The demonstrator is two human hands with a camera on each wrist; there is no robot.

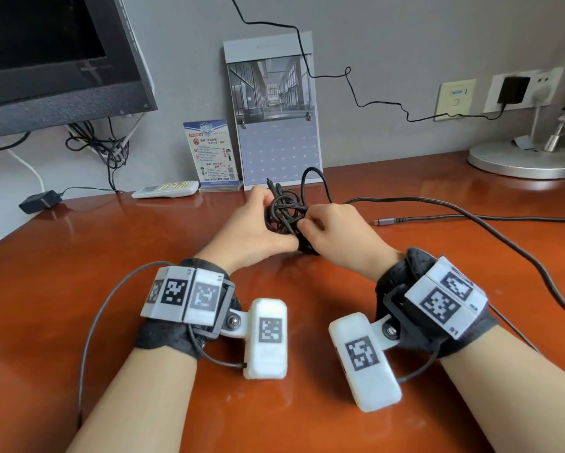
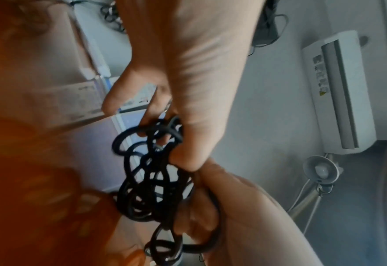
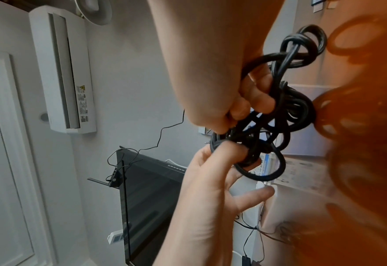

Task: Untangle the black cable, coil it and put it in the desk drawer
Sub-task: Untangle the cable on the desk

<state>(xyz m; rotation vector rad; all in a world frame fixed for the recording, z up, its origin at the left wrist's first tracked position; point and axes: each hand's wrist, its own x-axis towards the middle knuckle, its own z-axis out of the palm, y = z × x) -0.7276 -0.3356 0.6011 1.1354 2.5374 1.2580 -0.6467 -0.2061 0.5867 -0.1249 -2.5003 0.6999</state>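
Both wrists low over the desk (image 1: 78, 289), left hand (image 1: 248, 230) and right hand (image 1: 336, 230) pinching strands of the black cable (image 1: 286, 210), a knotted clump held between them; untangling barely begun, coiling and drawer remain.

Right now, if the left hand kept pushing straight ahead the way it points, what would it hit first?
Past the black cable it grips, the left hand would probably reach the wall calendar standing at the back of the desk; depth is hard to judge, so that is a guess.
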